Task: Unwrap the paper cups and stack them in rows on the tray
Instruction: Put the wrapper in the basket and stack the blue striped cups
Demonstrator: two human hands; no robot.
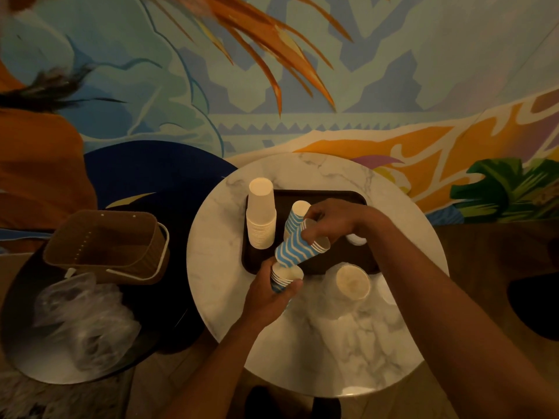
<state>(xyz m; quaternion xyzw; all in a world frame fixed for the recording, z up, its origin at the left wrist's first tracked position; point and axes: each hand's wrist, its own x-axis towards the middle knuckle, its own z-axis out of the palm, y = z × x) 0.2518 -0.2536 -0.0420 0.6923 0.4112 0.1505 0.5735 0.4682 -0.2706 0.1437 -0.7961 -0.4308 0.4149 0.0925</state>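
Far left, on a lower round side table: crumpled clear plastic wrap & just behind it a brown basket w/ white handles. Next the round marble tabletop, w/ a dark tray toward its far side. At the tray's left end stands a tall plain cup stack, upside down. Beside it on the tray is a striped stack, blue-white waves, also upside down. Left hand is just past the tray's near-left corner, fingers wrapped round a short striped stack, mouths up. Right hand reaches over the tray, clamping a tilted striped stack near its rim end. The tilted stack's base end meets the short stack's mouth. Further right, on the tabletop at the tray's near edge, sits a plain stack, maybe still in clear wrap, can't tell.
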